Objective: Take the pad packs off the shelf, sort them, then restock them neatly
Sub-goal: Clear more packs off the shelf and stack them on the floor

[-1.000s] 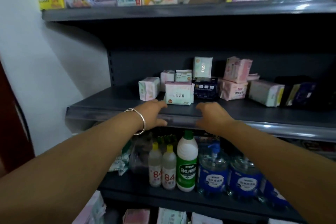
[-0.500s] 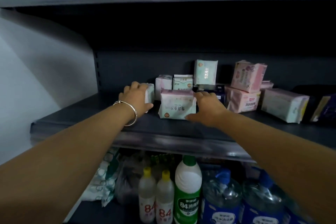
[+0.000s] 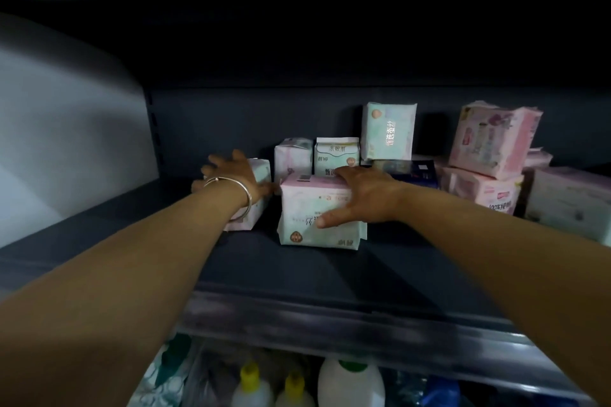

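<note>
Several pad packs stand on the dark grey shelf (image 3: 297, 271). My left hand (image 3: 231, 175), with a silver bangle on the wrist, lies over the top of a small white and pink pack (image 3: 256, 205) at the left end, fingers spread round it. My right hand (image 3: 360, 195) grips the front green and pink pack (image 3: 314, 225), thumb on its front face and fingers over its top. Behind stand two small packs (image 3: 335, 155), a tall mint pack (image 3: 388, 130) on a dark blue pack (image 3: 413, 170), and pink packs (image 3: 492, 139) stacked at the right.
A white pack (image 3: 568, 200) lies at the far right of the shelf. The shelf's metal front lip (image 3: 330, 324) runs across below my arms. Bottles with yellow and green caps (image 3: 350, 380) stand on the shelf beneath. A white wall (image 3: 66, 129) closes the left side.
I have leaned in closer and lower. My right hand has closed over the top and front of the green and pink pack. My left hand has settled further over the small left pack.
</note>
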`<control>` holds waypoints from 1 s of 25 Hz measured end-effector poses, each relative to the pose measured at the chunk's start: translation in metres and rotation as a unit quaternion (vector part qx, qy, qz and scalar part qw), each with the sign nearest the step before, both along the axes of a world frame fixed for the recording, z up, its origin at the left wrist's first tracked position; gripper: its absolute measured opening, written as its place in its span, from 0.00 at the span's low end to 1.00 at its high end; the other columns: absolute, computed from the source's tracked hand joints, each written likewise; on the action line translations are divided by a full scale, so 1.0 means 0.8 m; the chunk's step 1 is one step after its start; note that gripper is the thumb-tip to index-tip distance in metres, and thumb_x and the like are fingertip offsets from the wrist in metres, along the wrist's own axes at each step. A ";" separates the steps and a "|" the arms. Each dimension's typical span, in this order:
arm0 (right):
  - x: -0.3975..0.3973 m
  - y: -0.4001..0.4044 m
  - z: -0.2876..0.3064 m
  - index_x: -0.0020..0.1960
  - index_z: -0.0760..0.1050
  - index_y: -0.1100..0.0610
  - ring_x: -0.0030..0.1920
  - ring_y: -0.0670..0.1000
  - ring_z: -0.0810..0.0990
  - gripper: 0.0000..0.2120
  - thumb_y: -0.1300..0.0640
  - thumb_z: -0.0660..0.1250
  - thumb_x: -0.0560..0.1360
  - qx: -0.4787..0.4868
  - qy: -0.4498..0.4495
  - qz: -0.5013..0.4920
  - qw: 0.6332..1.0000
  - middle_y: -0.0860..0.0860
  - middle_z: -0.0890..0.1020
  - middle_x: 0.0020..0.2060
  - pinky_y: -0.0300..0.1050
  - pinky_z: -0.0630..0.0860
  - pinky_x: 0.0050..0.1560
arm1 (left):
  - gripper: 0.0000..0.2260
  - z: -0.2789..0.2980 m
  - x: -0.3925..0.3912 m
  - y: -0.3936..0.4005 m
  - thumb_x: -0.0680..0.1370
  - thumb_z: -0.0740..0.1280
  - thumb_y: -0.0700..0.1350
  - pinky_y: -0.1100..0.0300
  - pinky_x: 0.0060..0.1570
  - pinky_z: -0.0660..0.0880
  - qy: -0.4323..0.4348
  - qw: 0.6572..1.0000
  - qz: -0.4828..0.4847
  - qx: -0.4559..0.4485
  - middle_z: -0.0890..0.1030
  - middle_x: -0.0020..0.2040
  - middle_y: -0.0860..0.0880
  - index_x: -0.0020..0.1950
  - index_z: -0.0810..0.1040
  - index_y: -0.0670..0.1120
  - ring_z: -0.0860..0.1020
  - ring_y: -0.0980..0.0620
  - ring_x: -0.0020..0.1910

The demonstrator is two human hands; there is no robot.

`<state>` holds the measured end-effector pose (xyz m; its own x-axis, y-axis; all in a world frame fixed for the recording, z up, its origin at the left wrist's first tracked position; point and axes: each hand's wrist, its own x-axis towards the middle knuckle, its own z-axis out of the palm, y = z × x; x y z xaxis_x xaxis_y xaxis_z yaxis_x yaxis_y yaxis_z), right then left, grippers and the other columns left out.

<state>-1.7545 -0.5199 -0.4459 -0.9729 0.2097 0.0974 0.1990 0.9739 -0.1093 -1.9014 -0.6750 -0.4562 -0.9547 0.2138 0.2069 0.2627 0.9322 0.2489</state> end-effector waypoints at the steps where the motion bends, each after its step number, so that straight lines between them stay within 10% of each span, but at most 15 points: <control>1: -0.002 0.002 -0.001 0.73 0.60 0.54 0.68 0.54 0.66 0.46 0.31 0.69 0.64 -0.005 0.005 0.004 1.000 0.52 0.68 0.69 0.51 0.63 0.70 | 0.45 -0.003 -0.006 0.001 0.68 0.68 0.66 0.42 0.67 0.63 -0.002 1.000 0.009 -0.003 0.59 0.72 0.35 0.74 0.51 0.44 0.60 0.35 0.70; 14: 0.091 -0.039 0.029 0.70 0.66 0.60 0.62 0.54 0.71 0.44 0.42 0.76 0.62 -0.061 0.155 0.039 0.985 0.54 0.70 0.62 0.42 0.68 0.62 | 0.38 0.052 0.090 -0.051 0.65 0.76 0.54 0.48 0.59 0.73 0.062 0.993 -0.054 0.080 0.67 0.65 0.37 0.68 0.66 0.39 0.71 0.37 0.61; 25: 0.299 -0.123 -0.029 0.63 0.71 0.59 0.51 0.50 0.73 0.36 0.42 0.76 0.62 -0.081 0.129 0.056 0.987 0.54 0.75 0.56 0.41 0.68 0.48 | 0.30 0.019 0.312 -0.154 0.65 0.75 0.53 0.55 0.44 0.71 0.012 0.993 -0.114 -0.031 0.66 0.57 0.43 0.61 0.71 0.42 0.72 0.43 0.46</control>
<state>-1.5151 -0.6187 -0.4694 -0.9382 0.1358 0.3184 0.0370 0.9539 -0.2980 -1.6519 -0.7982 -0.4410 -0.8748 0.4375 0.2080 0.4742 0.8610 0.1837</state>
